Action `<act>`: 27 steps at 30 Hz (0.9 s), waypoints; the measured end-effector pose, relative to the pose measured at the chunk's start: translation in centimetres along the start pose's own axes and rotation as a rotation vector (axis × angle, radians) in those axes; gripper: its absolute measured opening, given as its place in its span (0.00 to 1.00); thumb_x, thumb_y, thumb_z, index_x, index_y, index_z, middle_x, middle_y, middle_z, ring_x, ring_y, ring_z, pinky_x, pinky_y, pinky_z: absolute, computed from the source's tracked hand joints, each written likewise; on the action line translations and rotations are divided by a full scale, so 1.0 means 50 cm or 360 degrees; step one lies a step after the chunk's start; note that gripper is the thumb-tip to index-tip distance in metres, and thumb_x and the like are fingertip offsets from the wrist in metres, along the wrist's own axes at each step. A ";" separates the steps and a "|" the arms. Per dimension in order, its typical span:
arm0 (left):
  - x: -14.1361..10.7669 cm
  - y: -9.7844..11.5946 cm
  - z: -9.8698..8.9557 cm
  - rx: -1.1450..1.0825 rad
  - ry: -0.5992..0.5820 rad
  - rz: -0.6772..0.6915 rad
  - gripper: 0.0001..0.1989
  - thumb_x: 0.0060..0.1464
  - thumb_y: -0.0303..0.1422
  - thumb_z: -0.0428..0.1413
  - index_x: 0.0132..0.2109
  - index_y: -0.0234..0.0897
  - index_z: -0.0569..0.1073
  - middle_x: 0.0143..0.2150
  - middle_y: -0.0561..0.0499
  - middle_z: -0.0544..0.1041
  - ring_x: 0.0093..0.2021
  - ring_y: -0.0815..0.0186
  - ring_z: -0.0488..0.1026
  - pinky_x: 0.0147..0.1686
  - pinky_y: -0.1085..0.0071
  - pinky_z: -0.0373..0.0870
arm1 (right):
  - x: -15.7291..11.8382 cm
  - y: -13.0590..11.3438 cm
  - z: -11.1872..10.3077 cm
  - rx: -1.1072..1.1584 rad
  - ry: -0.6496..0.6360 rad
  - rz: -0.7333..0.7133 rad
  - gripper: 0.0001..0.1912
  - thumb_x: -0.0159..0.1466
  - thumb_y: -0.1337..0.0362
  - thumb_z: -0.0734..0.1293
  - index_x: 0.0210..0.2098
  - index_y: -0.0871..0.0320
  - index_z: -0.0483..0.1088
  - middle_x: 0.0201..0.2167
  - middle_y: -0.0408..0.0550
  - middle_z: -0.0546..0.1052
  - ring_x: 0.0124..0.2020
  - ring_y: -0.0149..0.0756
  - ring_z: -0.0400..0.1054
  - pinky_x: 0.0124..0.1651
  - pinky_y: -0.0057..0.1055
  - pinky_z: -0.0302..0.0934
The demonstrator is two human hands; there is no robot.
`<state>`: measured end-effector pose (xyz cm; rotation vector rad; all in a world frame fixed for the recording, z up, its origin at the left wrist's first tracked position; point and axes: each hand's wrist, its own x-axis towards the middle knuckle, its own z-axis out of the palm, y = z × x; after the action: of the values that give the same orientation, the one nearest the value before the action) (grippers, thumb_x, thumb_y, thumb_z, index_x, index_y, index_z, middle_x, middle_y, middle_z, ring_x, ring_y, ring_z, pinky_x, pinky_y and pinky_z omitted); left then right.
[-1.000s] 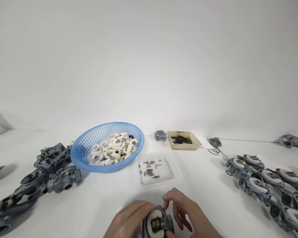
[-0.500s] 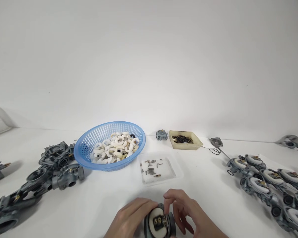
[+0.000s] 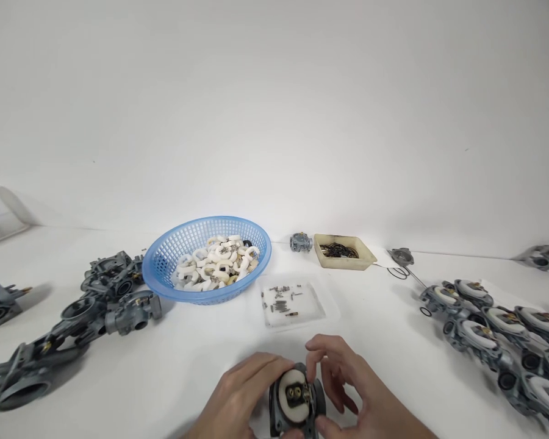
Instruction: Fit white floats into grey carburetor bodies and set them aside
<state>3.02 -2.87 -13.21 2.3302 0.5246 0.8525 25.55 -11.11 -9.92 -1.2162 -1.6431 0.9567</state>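
At the near edge of the table, a grey carburetor point(image 3: 274, 405) is turned with its open float side up. A white C-shaped float point(image 3: 285, 399) lies in it around two brass jets. My left hand point(image 3: 244, 393) is closed around the carburetor's left side, fingers along its top and thumb at the bottom. On the other side, my right hand point(image 3: 348, 384) touches it with the index fingertip by the float hinge and the thumb on the lower right rim. The other right fingers are curled beside it. Any small pin under the index fingertip is too hidden to make out.
A blue basket point(image 3: 153, 286) holds many white floats. Small pins and springs lie in a clear tray point(image 3: 308, 311); black rings fill a yellowish tray point(image 3: 345, 263). Carburetor bodies point(image 3: 130, 314) stand at left, and several with floats point(image 3: 478, 335) at right. A carburetor point(image 3: 301, 242) stands behind.
The view has shifted slightly, so the carburetor and both hands appear a little higher. My right thumb now shows more clearly on the carburetor's rim. Both hands keep nearly the same hold.
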 end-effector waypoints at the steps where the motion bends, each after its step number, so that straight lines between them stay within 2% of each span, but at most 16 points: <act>1: 0.001 0.005 0.001 -0.0014 0.0018 -0.0035 0.31 0.48 0.31 0.66 0.59 0.46 0.69 0.50 0.51 0.80 0.46 0.57 0.80 0.48 0.70 0.78 | -0.001 -0.003 0.001 -0.0018 0.0004 0.0032 0.41 0.53 0.76 0.68 0.59 0.32 0.62 0.43 0.44 0.74 0.28 0.35 0.67 0.31 0.35 0.67; 3: 0.002 0.013 0.004 -0.0030 0.0039 -0.0096 0.32 0.44 0.26 0.65 0.58 0.46 0.70 0.50 0.52 0.80 0.47 0.57 0.80 0.48 0.69 0.78 | -0.003 -0.007 0.003 -0.0082 0.0002 0.0086 0.42 0.50 0.78 0.68 0.58 0.33 0.62 0.44 0.43 0.72 0.29 0.34 0.65 0.32 0.33 0.67; 6: 0.000 0.016 0.007 -0.0042 0.0054 -0.0103 0.34 0.42 0.25 0.64 0.58 0.45 0.70 0.50 0.51 0.80 0.47 0.56 0.79 0.48 0.66 0.78 | -0.006 -0.006 0.004 -0.0259 -0.0012 0.0105 0.43 0.48 0.76 0.68 0.59 0.37 0.60 0.45 0.43 0.71 0.28 0.31 0.62 0.32 0.31 0.66; 12: 0.002 0.024 -0.003 -0.0091 0.0000 -0.0141 0.30 0.46 0.28 0.66 0.58 0.45 0.70 0.49 0.50 0.79 0.46 0.58 0.78 0.47 0.64 0.77 | -0.002 -0.009 0.002 -0.0333 -0.0102 -0.0135 0.46 0.48 0.78 0.67 0.62 0.41 0.55 0.47 0.42 0.68 0.28 0.26 0.58 0.32 0.26 0.61; 18: 0.005 0.035 -0.009 -0.0114 0.0026 -0.0157 0.29 0.47 0.28 0.67 0.56 0.44 0.71 0.49 0.51 0.79 0.46 0.59 0.78 0.47 0.65 0.75 | 0.007 -0.007 0.001 -0.0396 0.0082 -0.0153 0.35 0.57 0.74 0.65 0.61 0.44 0.57 0.46 0.43 0.68 0.25 0.25 0.54 0.28 0.26 0.57; 23: 0.004 0.036 -0.009 -0.0116 0.0012 -0.0164 0.28 0.47 0.29 0.67 0.55 0.44 0.71 0.49 0.51 0.79 0.45 0.59 0.78 0.46 0.65 0.75 | 0.002 -0.003 0.001 -0.0380 0.0061 -0.0217 0.39 0.54 0.74 0.66 0.62 0.43 0.57 0.49 0.46 0.68 0.26 0.26 0.57 0.28 0.29 0.59; 27: 0.004 0.038 -0.011 -0.0144 -0.0039 -0.0201 0.27 0.49 0.29 0.66 0.56 0.46 0.71 0.50 0.52 0.79 0.46 0.60 0.77 0.47 0.66 0.74 | -0.003 -0.011 -0.003 -0.0205 -0.0055 -0.0068 0.42 0.53 0.76 0.66 0.62 0.37 0.55 0.43 0.45 0.71 0.25 0.29 0.58 0.27 0.31 0.60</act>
<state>3.09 -3.96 -11.55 2.1975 0.6036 0.7712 25.52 -11.39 -9.38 -1.2506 -1.7740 0.8611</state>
